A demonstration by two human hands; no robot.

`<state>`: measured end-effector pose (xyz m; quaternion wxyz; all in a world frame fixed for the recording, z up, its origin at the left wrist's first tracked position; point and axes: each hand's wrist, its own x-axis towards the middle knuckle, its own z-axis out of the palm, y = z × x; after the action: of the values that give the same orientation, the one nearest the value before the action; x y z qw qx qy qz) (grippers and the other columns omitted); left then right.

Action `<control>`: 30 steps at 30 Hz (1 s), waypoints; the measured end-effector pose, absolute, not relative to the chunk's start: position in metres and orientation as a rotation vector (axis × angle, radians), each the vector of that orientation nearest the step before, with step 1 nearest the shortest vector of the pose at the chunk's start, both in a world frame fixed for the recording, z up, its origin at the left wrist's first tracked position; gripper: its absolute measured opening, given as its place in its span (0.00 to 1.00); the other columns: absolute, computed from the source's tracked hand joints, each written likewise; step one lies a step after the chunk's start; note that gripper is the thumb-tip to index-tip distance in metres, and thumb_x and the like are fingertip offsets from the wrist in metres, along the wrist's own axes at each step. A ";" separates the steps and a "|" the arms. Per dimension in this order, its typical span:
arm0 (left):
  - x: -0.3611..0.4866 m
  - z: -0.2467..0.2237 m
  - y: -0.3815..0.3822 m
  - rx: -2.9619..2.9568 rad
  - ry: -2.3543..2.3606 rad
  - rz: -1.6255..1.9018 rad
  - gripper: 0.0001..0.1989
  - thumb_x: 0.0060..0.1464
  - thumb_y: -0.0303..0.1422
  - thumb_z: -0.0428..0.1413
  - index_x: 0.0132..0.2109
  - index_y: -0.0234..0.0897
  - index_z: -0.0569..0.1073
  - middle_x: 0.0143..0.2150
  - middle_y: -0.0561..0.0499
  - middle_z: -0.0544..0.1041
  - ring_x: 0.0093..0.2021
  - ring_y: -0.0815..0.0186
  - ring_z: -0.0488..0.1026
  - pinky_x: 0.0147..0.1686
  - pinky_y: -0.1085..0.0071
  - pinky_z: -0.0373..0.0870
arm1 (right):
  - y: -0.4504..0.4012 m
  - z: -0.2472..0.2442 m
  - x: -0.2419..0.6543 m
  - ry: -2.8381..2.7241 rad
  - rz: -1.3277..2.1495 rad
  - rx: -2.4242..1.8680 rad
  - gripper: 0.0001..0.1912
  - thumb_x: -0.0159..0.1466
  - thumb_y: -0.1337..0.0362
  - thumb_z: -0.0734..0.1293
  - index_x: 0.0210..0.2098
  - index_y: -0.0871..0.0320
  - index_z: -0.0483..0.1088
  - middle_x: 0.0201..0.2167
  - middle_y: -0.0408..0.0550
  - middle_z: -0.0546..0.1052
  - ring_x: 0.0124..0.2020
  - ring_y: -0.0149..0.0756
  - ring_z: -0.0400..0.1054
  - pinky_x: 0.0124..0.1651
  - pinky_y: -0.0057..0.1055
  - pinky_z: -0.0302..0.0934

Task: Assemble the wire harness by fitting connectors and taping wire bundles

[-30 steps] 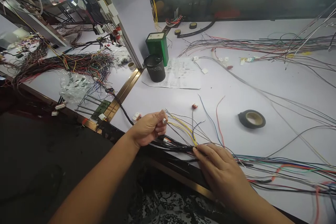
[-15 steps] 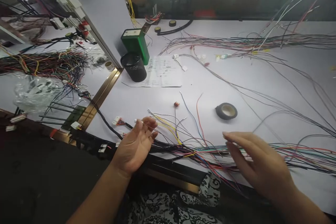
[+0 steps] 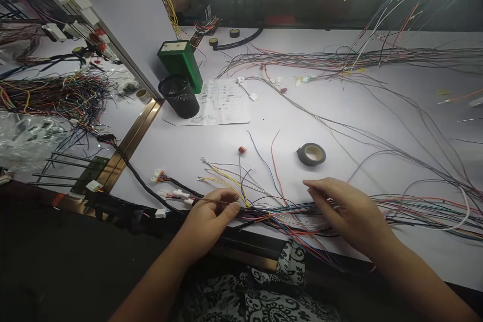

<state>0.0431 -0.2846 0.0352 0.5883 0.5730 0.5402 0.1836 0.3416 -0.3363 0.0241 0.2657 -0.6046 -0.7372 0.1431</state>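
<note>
My left hand [image 3: 212, 219] is palm down over the near edge of the wire bundle [image 3: 264, 210], fingers curled and thumb close to the index finger. A thin brown wire [image 3: 216, 202] runs along its fingers, apparently in their hold. Just beyond its knuckles lie white connectors [image 3: 181, 194] on short reddish leads. My right hand [image 3: 345, 209] hovers over the bundle's right part, thumb and fingertips nearly together; whatever they pinch, if anything, is too small to make out. Between the hands, yellow wires [image 3: 226, 173], a blue wire [image 3: 261, 155] and a red wire [image 3: 275, 161] fan out from the bundle.
A roll of black tape [image 3: 311, 154] lies beyond my right hand. Farther back are a black mesh cup [image 3: 179, 98], a green box [image 3: 181, 64] and a printed sheet [image 3: 226, 105]. Long loose wires [image 3: 317, 63] cross the back. A metal rail [image 3: 132, 136] borders the left.
My left hand has turned from palm up to palm down and lowered onto the bundle. White connectors now show beside it. My right hand keeps nearly the same pose, as the view has shifted slightly.
</note>
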 end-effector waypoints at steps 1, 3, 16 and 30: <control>0.047 0.038 -0.284 1.362 1.269 0.406 0.14 0.54 0.41 0.56 0.45 0.40 0.74 0.43 0.48 0.77 0.43 0.61 0.72 0.47 0.65 0.66 | -0.336 0.025 0.340 -1.993 0.389 -1.630 0.11 0.67 0.64 0.60 0.47 0.54 0.70 0.39 0.48 0.76 0.40 0.38 0.71 0.43 0.36 0.66; 0.055 0.042 -0.285 1.418 1.271 0.395 0.15 0.53 0.41 0.57 0.47 0.42 0.73 0.40 0.49 0.77 0.40 0.61 0.72 0.44 0.64 0.66 | -0.336 0.025 0.338 -2.003 0.401 -1.614 0.11 0.67 0.64 0.60 0.46 0.54 0.70 0.39 0.48 0.76 0.40 0.38 0.71 0.43 0.36 0.66; 0.070 0.015 -0.290 1.943 1.213 0.836 0.05 0.55 0.28 0.56 0.39 0.45 0.72 0.39 0.53 0.77 0.43 0.62 0.70 0.52 0.60 0.55 | -0.350 0.027 0.350 -2.163 0.322 -1.668 0.29 0.64 0.53 0.64 0.61 0.56 0.57 0.54 0.54 0.69 0.55 0.45 0.63 0.57 0.48 0.58; 0.050 0.006 -0.277 2.498 0.606 0.415 0.10 0.57 0.25 0.52 0.39 0.43 0.76 0.46 0.49 0.79 0.46 0.62 0.73 0.46 0.64 0.65 | -0.355 -0.004 0.360 -2.337 0.094 -1.473 0.23 0.64 0.74 0.59 0.58 0.57 0.60 0.34 0.47 0.76 0.32 0.34 0.68 0.33 0.30 0.60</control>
<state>0.0504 -0.2771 0.0062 0.2655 0.9250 0.2244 0.1536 0.3603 -0.3546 -0.0036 0.1877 -0.5234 -0.8305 0.0336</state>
